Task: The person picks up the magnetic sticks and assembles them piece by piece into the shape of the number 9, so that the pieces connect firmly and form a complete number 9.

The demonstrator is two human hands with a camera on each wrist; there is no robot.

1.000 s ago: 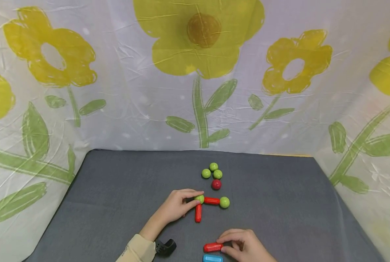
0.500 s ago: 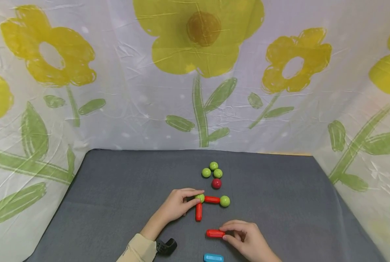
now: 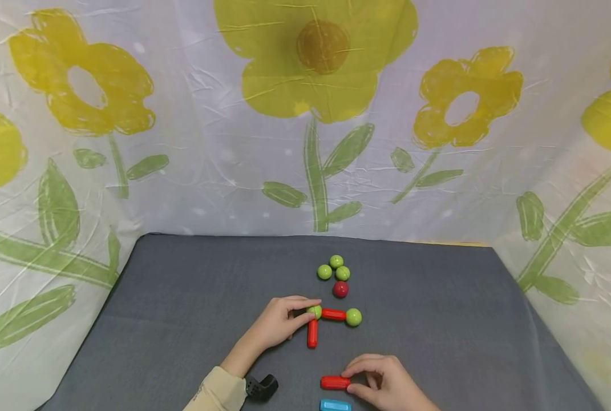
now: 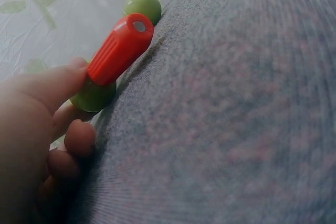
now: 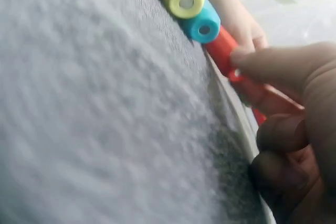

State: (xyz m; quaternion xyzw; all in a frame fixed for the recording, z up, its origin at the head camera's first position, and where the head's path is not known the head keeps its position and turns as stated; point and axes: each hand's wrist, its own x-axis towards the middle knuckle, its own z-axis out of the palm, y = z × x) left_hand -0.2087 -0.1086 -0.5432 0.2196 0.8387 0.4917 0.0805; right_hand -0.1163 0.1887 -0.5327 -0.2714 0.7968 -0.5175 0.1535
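Sticks (image 3: 333,314), two red ones, already join the green ball (image 3: 316,311) my left hand (image 3: 279,323) pinches. My right hand (image 3: 382,379) pinches another red stick (image 3: 332,382), not joined, near a blue stick (image 3: 335,405). Four balls (image 3: 343,274) lie loose.

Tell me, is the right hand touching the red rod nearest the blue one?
Touching. The head view shows the right hand pinching one end of the red rod between thumb and finger.

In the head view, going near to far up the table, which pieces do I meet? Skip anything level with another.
Blue rod → held red rod in the right hand → lengthwise red rod → green ball pinched by the left hand → red ball → group of three green balls.
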